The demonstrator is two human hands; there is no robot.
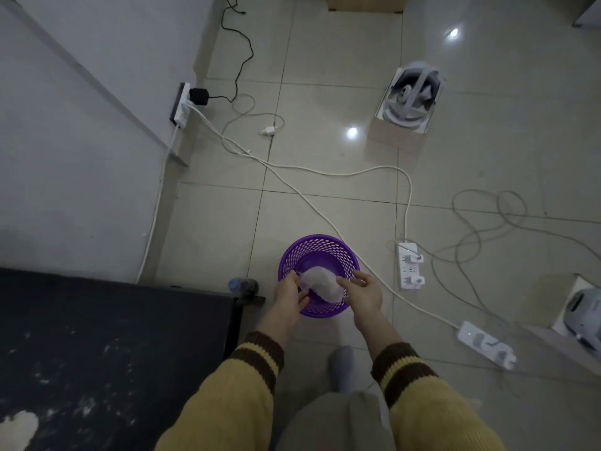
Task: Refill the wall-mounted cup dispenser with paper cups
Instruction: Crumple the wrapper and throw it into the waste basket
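Plastic wrapper (320,284), crumpled and translucent, hanging over the near rim of purple basket (322,247). Grips its left end with left hand (289,296), fingers curled round the film; pinches its right end with right hand (364,296), thumb and forefinger closed on it. Beyond, on tiled floor (325,164): white power strip (410,266) just right of basket, then open box (395,141) with grey device (409,92) toward far edge.

Both your arms reach forward and down, the forearms bare beyond yellow sleeves (234,385) with brown-striped cuffs. Your left hand (287,292) curls its fingers round one end of a crumpled clear wrapper (320,284). Your right hand (364,292) pinches the other end, its outer fingers loosely spread.
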